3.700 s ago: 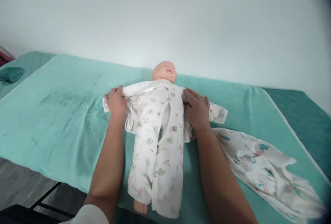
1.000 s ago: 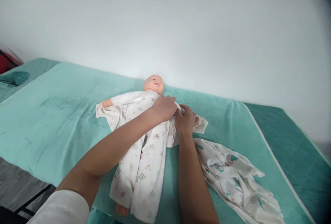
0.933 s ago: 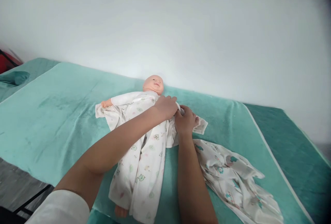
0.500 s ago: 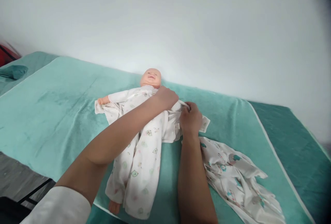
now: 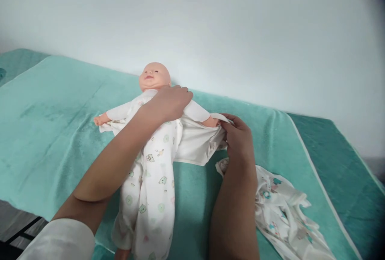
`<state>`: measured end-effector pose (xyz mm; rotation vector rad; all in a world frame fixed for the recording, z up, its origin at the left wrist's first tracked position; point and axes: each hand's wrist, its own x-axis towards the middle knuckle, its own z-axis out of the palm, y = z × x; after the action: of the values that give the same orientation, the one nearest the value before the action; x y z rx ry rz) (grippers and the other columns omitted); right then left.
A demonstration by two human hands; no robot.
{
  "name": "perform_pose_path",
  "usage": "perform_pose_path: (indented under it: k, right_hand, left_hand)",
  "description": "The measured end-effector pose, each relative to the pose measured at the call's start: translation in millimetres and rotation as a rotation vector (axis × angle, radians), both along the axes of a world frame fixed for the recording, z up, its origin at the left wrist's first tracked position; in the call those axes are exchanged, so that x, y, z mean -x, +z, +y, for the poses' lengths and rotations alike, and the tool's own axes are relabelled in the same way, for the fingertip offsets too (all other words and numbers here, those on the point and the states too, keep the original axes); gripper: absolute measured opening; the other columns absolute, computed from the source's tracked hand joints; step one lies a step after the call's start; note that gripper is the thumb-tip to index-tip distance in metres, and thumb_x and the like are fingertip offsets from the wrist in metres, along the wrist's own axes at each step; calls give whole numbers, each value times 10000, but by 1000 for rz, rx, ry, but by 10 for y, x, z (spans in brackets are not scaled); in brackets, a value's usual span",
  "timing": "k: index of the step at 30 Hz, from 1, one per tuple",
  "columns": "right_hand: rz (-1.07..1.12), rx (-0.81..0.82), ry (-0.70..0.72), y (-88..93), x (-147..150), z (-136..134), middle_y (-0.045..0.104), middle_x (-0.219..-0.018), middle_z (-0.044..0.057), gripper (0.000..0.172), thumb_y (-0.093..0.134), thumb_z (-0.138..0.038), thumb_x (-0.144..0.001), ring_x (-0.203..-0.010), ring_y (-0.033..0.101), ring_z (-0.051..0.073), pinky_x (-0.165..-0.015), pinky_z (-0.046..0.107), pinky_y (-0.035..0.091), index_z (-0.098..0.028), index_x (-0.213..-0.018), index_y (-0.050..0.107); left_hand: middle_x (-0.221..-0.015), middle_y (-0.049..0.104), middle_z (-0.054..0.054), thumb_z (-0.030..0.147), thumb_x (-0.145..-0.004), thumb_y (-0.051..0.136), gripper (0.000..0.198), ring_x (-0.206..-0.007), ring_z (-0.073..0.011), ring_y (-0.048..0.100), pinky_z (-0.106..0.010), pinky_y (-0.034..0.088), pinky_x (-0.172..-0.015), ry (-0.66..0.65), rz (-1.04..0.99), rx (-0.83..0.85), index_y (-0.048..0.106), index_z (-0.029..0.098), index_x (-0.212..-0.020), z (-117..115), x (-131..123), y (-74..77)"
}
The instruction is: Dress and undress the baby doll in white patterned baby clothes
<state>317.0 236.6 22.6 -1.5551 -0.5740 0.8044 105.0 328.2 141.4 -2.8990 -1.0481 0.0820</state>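
A baby doll (image 5: 154,76) lies face up, in white sleeves and white printed trousers (image 5: 158,184). My left hand (image 5: 173,101) rests at the doll's upper chest and shoulder on the right side, its fingers bent; what they hold, if anything, is hidden. My right hand (image 5: 236,132) pinches the edge of a white garment (image 5: 195,142) spread under the doll's arm. The doll's hand (image 5: 210,122) on that side lies beside the pinched cloth, near my right fingertips. The doll's other arm (image 5: 118,111) stretches out to the left.
A crumpled white garment with teal prints (image 5: 279,208) lies at the lower right, partly behind my right forearm. Under everything is a light green cloth (image 5: 69,103) with a pale seam on the right. A white wall (image 5: 192,27) rises behind.
The doll's head and body appear further left and tilted. My left hand has shifted left and up, uncovering the doll's right-side arm. My right hand has moved slightly right with the garment's edge.
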Motion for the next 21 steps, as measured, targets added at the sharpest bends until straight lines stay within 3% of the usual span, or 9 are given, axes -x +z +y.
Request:
perform_pose_path:
  k: [5, 12, 15, 21]
  right_hand:
    - [181, -70, 105, 42, -21, -33, 755, -804, -18, 410, 787, -279, -547, -646, 626, 145, -572, 248, 448, -237, -951, 733]
    - [188, -76, 193, -25, -43, -34, 760, -858, -22, 400, 769, -169, -551, -687, 652, 134, -602, 236, 476, -235, -943, 725]
    - [177, -93, 164, -19, -21, -13, 755, -863, -19, 431, 758, -129, -515, -721, 665, 141, -628, 241, 495, -230, -933, 729]
    - [223, -108, -39, -65, 6, 48, 740, -793, -10, 399, 725, -175, -514, -689, 670, 157, -605, 258, 525, -218, -909, 690]
  left_hand:
    - [-987, 698, -111, -42, -795, 503, 311, -833, -229, 639, -332, 337, -630, -2, -43, 14, 656, 148, -989, 22, 39, 13]
    - [-1044, 708, -113, -45, -797, 490, 348, -886, -223, 647, -323, 369, -663, 26, -18, 42, 668, 144, -1028, 12, 85, 67]
    - [-1055, 710, -117, -41, -801, 490, 367, -927, -233, 655, -337, 410, -718, 32, 6, 63, 683, 141, -1055, -3, 59, 74]
    - [-1026, 703, -130, -70, -797, 484, 376, -967, -255, 653, -347, 416, -737, -11, 29, 62, 679, 127, -1051, -39, -9, 9]
